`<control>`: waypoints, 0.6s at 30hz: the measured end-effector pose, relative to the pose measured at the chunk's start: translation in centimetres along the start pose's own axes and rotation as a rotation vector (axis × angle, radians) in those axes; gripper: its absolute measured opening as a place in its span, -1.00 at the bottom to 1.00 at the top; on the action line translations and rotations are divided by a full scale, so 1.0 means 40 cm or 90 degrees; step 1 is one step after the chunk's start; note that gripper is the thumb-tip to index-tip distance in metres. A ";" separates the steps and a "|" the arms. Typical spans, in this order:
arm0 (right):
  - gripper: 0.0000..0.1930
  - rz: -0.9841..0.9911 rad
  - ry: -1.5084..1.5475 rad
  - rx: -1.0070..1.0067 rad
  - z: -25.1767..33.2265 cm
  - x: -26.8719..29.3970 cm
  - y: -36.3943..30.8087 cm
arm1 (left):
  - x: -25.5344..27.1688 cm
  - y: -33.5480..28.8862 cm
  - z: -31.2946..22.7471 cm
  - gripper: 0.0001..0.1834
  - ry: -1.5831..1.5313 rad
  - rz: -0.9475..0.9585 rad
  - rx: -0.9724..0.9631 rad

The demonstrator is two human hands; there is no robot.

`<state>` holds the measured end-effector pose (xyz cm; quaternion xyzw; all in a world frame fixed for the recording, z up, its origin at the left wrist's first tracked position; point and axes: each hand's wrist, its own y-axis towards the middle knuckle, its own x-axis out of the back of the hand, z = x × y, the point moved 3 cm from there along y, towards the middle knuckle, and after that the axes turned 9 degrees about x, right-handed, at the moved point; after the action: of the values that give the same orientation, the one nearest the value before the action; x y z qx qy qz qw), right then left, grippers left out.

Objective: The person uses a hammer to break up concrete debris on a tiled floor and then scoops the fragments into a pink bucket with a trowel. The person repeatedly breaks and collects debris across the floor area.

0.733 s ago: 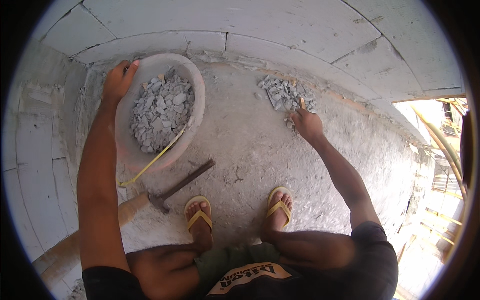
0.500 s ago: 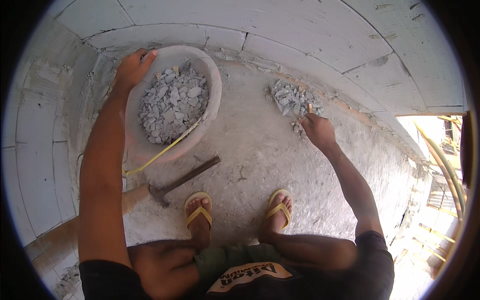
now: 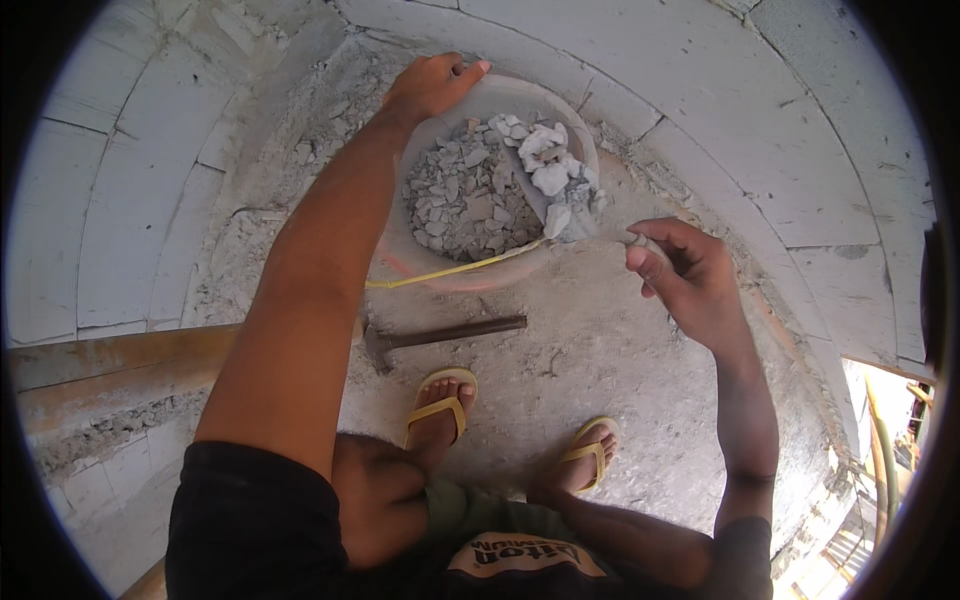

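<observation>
A round, dust-covered basin (image 3: 587, 135) stands against the wall, partly filled with grey rubble (image 3: 468, 200). My left hand (image 3: 432, 88) is closed over its far rim. In my right hand (image 3: 692, 278), at the basin's right side, the fingers wrap round the handle of a trowel (image 3: 578, 229). Its blade reaches over the rim, tilted, carrying whitish broken chunks (image 3: 549, 172) above the rubble. Most of the blade is hidden under those chunks. A yellow strap (image 3: 450, 271) runs along the basin's near edge.
A hammer (image 3: 450, 334) lies on the dusty floor between the basin and my sandalled feet (image 3: 440, 410). Pale block walls (image 3: 700, 140) rise at the back and left. A wooden plank (image 3: 120, 360) lies at the left. Poles (image 3: 882, 450) show at the bright right edge.
My right hand has brought the trowel from the rubble heap by the wall to over the basin, loaded with chunks. My left hand stays on the rim. The view has shifted.
</observation>
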<state>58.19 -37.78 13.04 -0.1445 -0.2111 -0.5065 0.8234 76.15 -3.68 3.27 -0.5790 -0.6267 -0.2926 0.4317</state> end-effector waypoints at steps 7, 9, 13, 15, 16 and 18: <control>-0.63 0.230 0.548 -0.278 -0.058 -0.177 0.062 | -0.026 0.033 0.030 -0.34 -0.107 -0.079 -0.046; -0.62 0.158 0.585 -0.164 -0.052 -0.076 0.046 | -0.023 0.051 0.028 -0.31 -0.091 -0.085 -0.073; -0.63 -0.029 0.241 -0.034 -0.117 0.173 -0.088 | -0.028 0.039 0.014 -0.41 -0.177 -0.094 -0.135; -0.63 -0.071 0.060 -0.082 -0.191 0.251 -0.179 | -0.005 0.054 0.073 -0.47 -0.196 -0.091 -0.154; -0.63 -0.081 -0.005 -0.138 -0.257 0.273 -0.240 | -0.017 0.055 0.067 -0.48 -0.201 -0.075 -0.133; -0.64 -0.048 -0.163 -0.188 -0.390 0.278 -0.383 | -0.037 0.059 0.049 -0.47 -0.182 -0.081 -0.118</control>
<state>52.05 -60.24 5.33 -0.3191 -0.2429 -0.5402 0.7398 78.01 -2.29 0.75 -0.6113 -0.6875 -0.2903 0.2635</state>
